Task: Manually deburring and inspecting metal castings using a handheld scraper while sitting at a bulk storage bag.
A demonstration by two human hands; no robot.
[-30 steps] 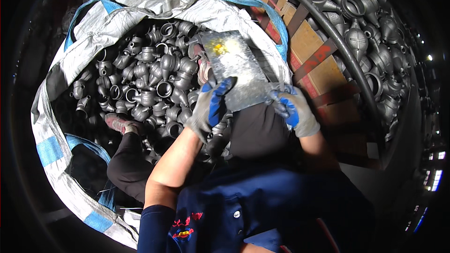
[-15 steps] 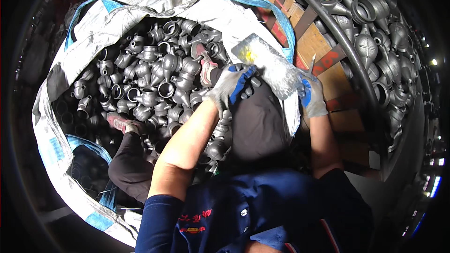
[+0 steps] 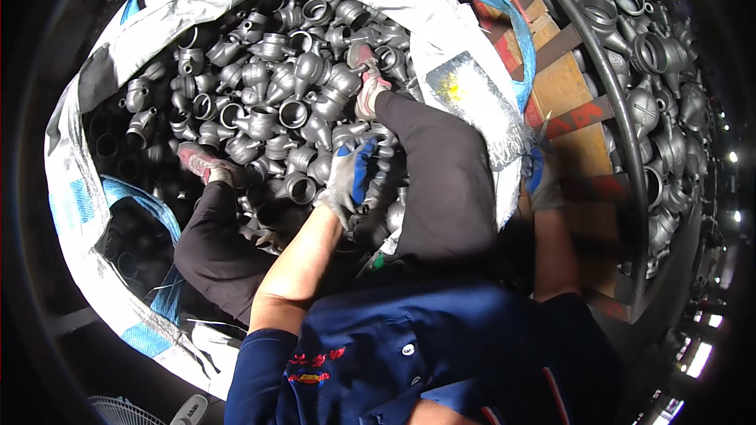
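Note:
My left hand [image 3: 349, 179], in a grey glove with a blue palm, is over the pile of dark grey metal pipe fittings [image 3: 293, 113], beside my right knee. Its fingers curl around a metal fitting [image 3: 383, 138] that they partly hide. At the bag's right side, my gloved right hand [image 3: 543, 175] is closed around a thin, pointed tool [image 3: 546, 124] whose tip sticks up past the fingers. Shadow darkens this hand. Next to it, a clear plastic pouch [image 3: 476, 96] with a yellow mark lies on the white bag wall.
I sit in a large white bulk bag [image 3: 75, 138] with blue straps [image 3: 523, 43], feet among the fittings. To the right, a metal rail [image 3: 613, 83] and wooden boards [image 3: 568, 86] border another heap of larger castings [image 3: 654, 102]. A fan [image 3: 122, 409] shows at the lower left.
My left hand has moved from above my right thigh, left and down to the pile. My right hand has drawn away from the pouch, slightly right and lower. The view has shifted.

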